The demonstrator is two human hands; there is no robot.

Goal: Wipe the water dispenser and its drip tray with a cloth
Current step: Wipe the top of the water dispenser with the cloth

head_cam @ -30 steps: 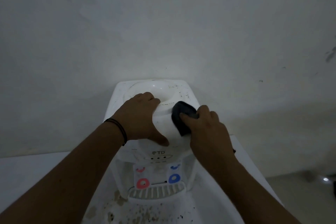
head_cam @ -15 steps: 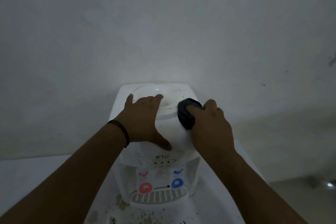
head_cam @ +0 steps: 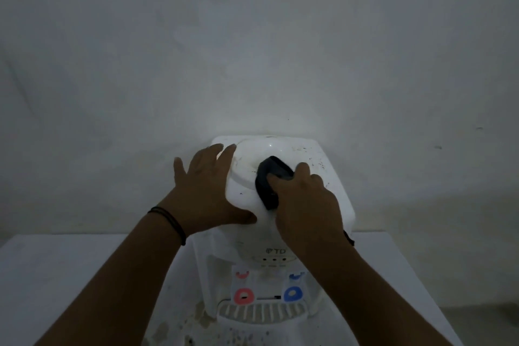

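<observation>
A white water dispenser (head_cam: pixel 283 205) is standing at the back edge of the bench (head_cam: pixel 70 267), its drip tray (head_cam: pixel 261 313) facing the front edge. The right hand (head_cam: pixel 306 205) is gripping a dark cloth (head_cam: pixel 271 181) and pressing it on the dispenser's top. The left hand (head_cam: pixel 205 191) is lying flat, fingers spread wide, steadying the top's left side. The cloth appears soft and pliable; the plastic shell probably light and smooth, so bracing helps.
</observation>
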